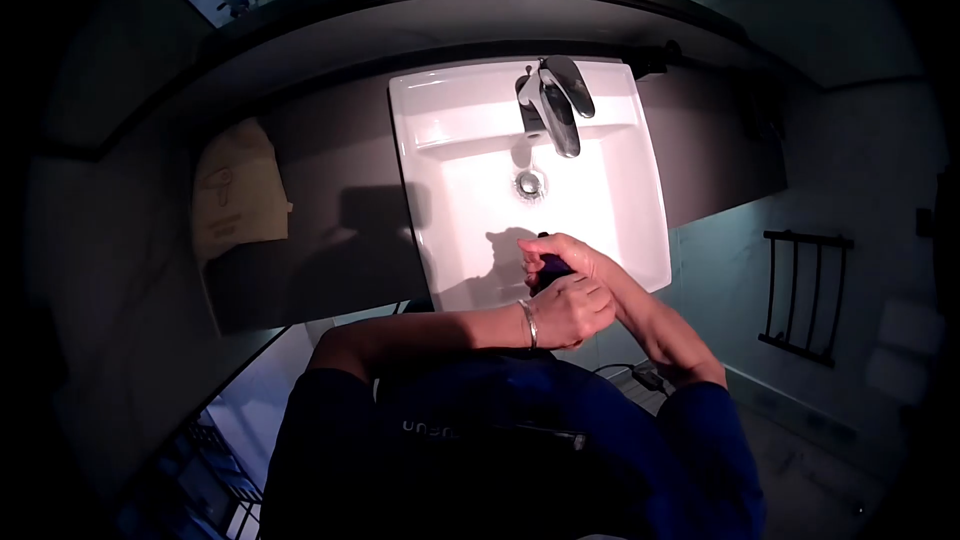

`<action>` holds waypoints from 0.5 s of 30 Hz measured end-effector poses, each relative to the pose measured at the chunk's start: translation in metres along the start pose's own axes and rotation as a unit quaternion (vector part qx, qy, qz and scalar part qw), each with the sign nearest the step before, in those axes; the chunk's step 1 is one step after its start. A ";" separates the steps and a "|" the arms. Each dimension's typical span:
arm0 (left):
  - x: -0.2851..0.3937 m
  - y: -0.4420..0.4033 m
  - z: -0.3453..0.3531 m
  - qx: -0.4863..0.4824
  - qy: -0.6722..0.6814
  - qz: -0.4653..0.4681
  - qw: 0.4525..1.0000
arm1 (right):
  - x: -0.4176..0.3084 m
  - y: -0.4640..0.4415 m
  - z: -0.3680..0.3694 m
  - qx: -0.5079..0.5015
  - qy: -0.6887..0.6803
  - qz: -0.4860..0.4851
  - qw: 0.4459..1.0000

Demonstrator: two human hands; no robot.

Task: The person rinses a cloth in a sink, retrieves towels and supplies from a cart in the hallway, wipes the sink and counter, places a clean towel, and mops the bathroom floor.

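Note:
Both my hands are over the front part of a white washbasin [460,220]. Curled fingers of my right hand [565,255] close around a dark purple, cloth-like item [552,272], whose exact kind I cannot make out. Just below, my left hand [573,310], with a silver bracelet [530,325] at the wrist, is closed in a fist against that item. Its fingers hide whatever part they grip. Behind the hands are the metal drain plug [530,184] and the chrome faucet [555,115]; I see no clear stream of water.
A beige paper packet [240,190] lies at the left of the dark countertop [330,165]. A mirror [330,25] runs along the back. At right, a dark towel rack [808,295] hangs on the wall. A cable with a plug [648,377] is below the basin.

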State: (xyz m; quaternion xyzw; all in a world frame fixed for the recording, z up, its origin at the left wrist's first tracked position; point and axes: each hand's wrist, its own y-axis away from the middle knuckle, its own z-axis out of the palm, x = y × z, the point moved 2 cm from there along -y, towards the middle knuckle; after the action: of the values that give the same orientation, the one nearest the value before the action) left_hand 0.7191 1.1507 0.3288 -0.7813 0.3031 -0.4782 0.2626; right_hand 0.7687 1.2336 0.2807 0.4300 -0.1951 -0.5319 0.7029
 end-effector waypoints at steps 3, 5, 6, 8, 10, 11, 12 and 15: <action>-0.009 0.000 0.006 -0.072 -0.076 0.030 0.994 | -0.016 -0.010 -0.001 0.039 0.199 0.004 0.979; -0.013 0.005 0.016 -0.079 -0.104 0.043 0.990 | -0.026 -0.013 0.007 0.073 0.284 0.010 0.956; -0.016 0.011 0.024 -0.085 -0.132 0.056 0.986 | -0.030 -0.015 0.010 0.107 0.366 0.017 0.924; -0.022 0.016 0.038 -0.120 -0.181 0.055 0.975 | -0.033 -0.025 0.013 0.101 0.418 -0.007 0.903; -0.035 0.017 0.050 -0.284 -0.145 0.008 0.948 | -0.038 -0.028 0.019 0.113 0.435 -0.033 0.893; -0.045 0.021 0.062 -0.278 -0.137 -0.004 0.951 | -0.041 -0.033 0.015 0.137 0.453 -0.037 0.880; -0.049 0.019 0.059 -0.280 -0.135 -0.004 0.951 | -0.043 -0.040 0.009 0.137 0.451 -0.036 0.881; -0.055 0.020 0.059 -0.278 -0.158 -0.004 0.948 | -0.040 -0.057 -0.012 0.135 0.450 -0.059 0.881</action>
State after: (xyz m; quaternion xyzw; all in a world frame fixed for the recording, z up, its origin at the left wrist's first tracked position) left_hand 0.7488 1.1843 0.2587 -0.8899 0.3758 -0.2467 0.0779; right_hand 0.7296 1.2714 0.2350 0.7247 0.0976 -0.2902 0.6173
